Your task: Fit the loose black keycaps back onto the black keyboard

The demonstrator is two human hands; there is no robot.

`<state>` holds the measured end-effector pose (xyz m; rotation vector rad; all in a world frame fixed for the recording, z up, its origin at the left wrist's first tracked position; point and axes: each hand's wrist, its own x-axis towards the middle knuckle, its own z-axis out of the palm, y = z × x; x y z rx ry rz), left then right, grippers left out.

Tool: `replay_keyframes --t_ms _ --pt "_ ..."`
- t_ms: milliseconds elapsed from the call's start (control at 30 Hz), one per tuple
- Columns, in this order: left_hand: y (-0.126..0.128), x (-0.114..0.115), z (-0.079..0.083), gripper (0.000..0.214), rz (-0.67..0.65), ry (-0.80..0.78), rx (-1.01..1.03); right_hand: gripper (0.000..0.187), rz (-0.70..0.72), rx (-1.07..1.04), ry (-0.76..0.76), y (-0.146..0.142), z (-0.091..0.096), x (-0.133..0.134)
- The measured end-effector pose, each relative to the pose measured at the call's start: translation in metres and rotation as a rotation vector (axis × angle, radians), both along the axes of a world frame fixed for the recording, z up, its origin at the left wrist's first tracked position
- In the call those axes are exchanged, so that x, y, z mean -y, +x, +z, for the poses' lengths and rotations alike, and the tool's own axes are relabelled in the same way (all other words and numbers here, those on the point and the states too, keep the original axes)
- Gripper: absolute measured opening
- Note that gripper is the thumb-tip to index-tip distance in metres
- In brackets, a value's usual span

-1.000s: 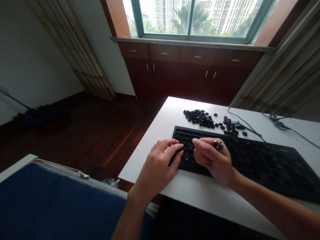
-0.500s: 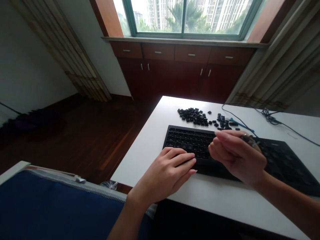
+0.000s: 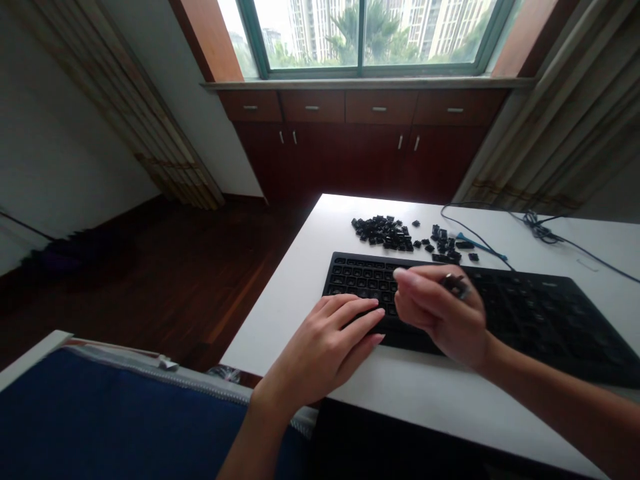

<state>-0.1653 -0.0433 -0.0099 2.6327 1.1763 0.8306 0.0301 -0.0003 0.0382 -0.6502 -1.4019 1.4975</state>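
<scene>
Keyboard [image 3: 540, 327] lies flat on the white table [image 3: 280, 327], running from mid-frame out to the right edge, angled down that way. Rows of dark square key sites show at its left end; too dim to tell which carry caps. My left hand [image 3: 333, 333] is palm down, fingers loosely spread over the near left part, nothing visible in it; my read is it steadies the board. My right hand [image 3: 443, 310] is in front of the middle, closed in a fist, thumb on top, around a small shiny piece [image 3: 456, 285] poking out by the knuckles. Too blurred to say what it is; the tight grip looks like it's for control. Loose black keycaps [image 3: 383, 232] are heaped just beyond the board, upper centre right, with a smaller cluster [image 3: 441, 243] to the right of them. Probably parked there to stay within reach but off the keys. Blue stick [image 3: 470, 241] lies beside that cluster, cable [image 3: 543, 231] bunched at upper right, likely kept out of the way. Blue zipped fabric [image 3: 115, 413] fills lower left, cabinet [image 3: 350, 157] and window [image 3: 320, 40] up top.
</scene>
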Motion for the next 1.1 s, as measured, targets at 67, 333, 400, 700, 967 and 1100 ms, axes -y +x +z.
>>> replay_keyframes --t_ms 67,333,400,700,967,1100 --pt "0.0 0.0 0.0 0.037 0.008 -0.009 0.002 0.053 -0.002 0.026 -0.043 0.002 -0.005 -0.003" --pt "0.0 -0.002 0.001 0.033 -0.001 0.02 -0.067 0.051 -0.154 0.171 0.14 0.06 0.039 -0.02" --pt "0.0 -0.004 0.004 0.033 -0.02 0.033 -0.095 0.053 -0.21 0.271 0.176 0.083 0.035 -0.024" --pt "0.03 -0.044 0.045 0.023 -0.3 0.107 -0.26 0.055 -0.476 0.787 0.297 0.149 0.054 -0.065" --pt "0.048 -0.147 0.075 0.029 -0.122 0.164 -0.326 0.043 -0.355 1.501 0.356 0.164 0.066 -0.138" --pt "0.062 -0.179 0.087 0.03 -0.09 0.065 -0.494 0.034 -0.199 1.566 0.383 0.164 0.035 -0.158"
